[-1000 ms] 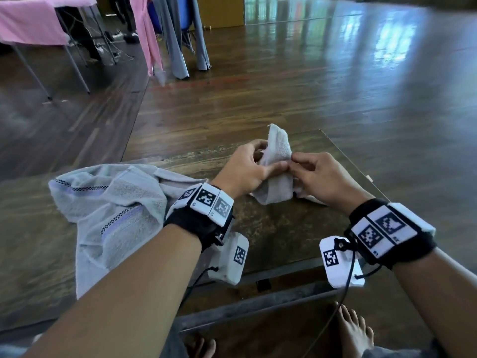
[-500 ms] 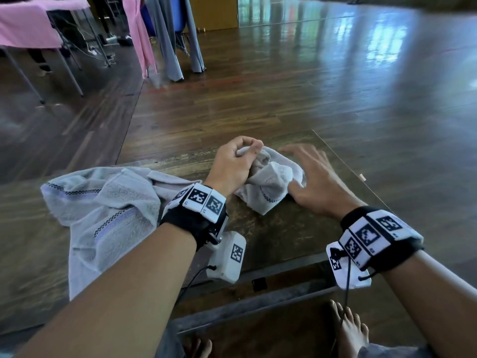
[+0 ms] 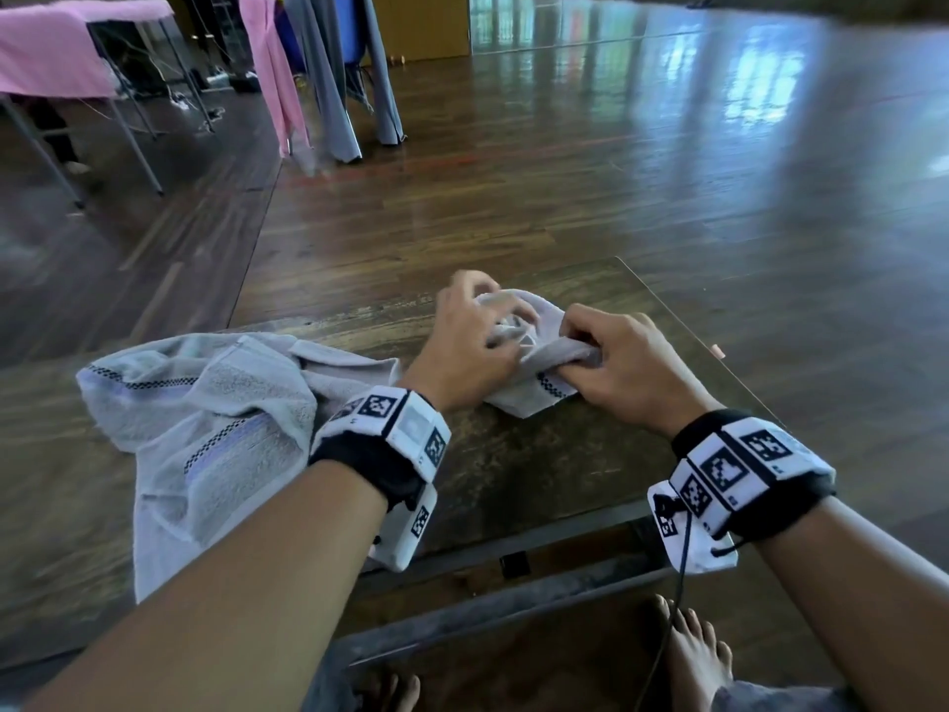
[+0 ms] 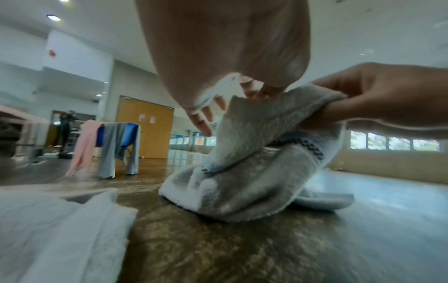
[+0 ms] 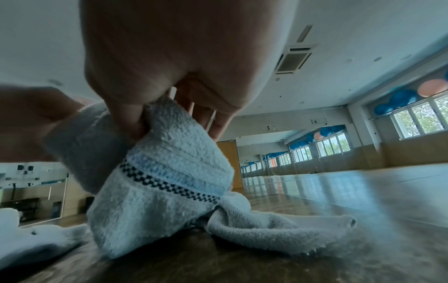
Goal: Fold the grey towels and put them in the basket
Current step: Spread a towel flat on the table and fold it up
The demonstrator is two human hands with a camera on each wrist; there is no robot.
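A small grey towel [image 3: 529, 388] with a checkered stripe lies bunched on the wooden table [image 3: 513, 480], near its far right corner. My left hand [image 3: 472, 341] is curled over the towel's far left part. My right hand [image 3: 611, 352] pinches a raised fold between thumb and fingers. The left wrist view shows the small grey towel [image 4: 254, 181] lifted at its right by the right hand [image 4: 387, 95]. In the right wrist view the striped fold of the towel [image 5: 169, 172] hangs from my right hand's thumb [image 5: 128, 118] and fingers. No basket is in view.
A larger grey towel [image 3: 205, 418] lies crumpled on the table's left half and hangs over the near edge. The table's right edge [image 3: 683, 321] is close to my right hand. A rack with pink and grey cloths [image 3: 318, 74] stands far back on the floor.
The small towel went from held upright between both hands to lying on the table. My right hand, flat on it half a second ago, now pinches a fold.
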